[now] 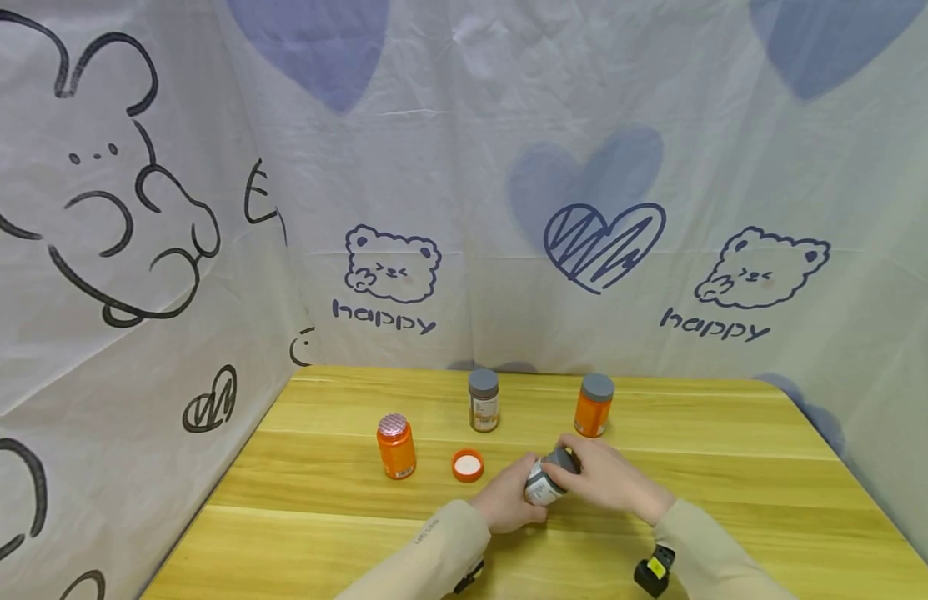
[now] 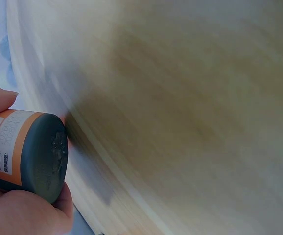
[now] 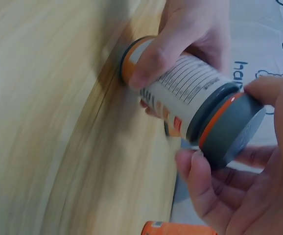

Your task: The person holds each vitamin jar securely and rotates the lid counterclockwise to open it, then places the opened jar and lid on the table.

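My left hand [image 1: 507, 498] grips a dark grey pill bottle [image 1: 542, 486] around its body, which carries a white and orange label. The bottle is tilted, its bare grey base [image 2: 47, 156] showing in the left wrist view. My right hand [image 1: 609, 477] holds its grey cap [image 3: 237, 129] between thumb and fingers. In the right wrist view an orange ring [image 3: 219, 117] shows between the cap and the bottle's neck. The left thumb [image 3: 158, 61] presses along the label.
An orange bottle [image 1: 397, 450] with a foil-sealed top stands at left, an orange cap [image 1: 467, 466] lying white side up nearby. Farther back stand a grey-capped dark bottle [image 1: 484, 404] and a grey-capped orange bottle [image 1: 594, 407]. Printed cloth [image 1: 471, 167] hangs behind the wooden table [image 1: 298, 517].
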Tool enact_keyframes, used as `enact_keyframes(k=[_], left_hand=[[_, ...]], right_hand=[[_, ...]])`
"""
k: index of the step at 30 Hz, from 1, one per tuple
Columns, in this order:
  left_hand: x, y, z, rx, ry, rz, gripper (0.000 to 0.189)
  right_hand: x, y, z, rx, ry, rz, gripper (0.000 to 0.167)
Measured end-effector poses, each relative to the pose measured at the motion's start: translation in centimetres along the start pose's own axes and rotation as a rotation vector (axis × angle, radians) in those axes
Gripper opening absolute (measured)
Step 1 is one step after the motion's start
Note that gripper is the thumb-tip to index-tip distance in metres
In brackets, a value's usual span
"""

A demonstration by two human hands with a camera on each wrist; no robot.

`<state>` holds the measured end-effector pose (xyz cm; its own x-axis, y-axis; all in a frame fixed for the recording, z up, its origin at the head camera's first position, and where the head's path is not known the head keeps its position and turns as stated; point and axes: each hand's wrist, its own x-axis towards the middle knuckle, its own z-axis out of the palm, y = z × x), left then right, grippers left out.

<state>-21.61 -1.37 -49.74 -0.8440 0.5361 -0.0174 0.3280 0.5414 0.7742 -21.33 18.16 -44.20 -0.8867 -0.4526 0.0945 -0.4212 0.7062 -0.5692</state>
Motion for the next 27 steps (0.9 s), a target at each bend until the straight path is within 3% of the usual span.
enact_keyframes(k=[3, 15, 27], left_hand=[[0.0, 0.0, 0.0, 0.001, 0.005, 0.001, 0.051], [0.2, -0.1, 0.2, 0.016, 0.019, 0.01, 0.048], [0.1, -0.1, 0.1, 0.004, 0.013, 0.0, 0.05]], right_hand=[[0.0, 0.4, -0.1, -0.017, -0.017, -0.067, 0.03], [-0.5, 1.1, -0.3, -0.099, -0.048, -0.193, 0.029], [-0.8, 1.4, -0.4, -0.146, -0.032, -0.281, 0.039]])
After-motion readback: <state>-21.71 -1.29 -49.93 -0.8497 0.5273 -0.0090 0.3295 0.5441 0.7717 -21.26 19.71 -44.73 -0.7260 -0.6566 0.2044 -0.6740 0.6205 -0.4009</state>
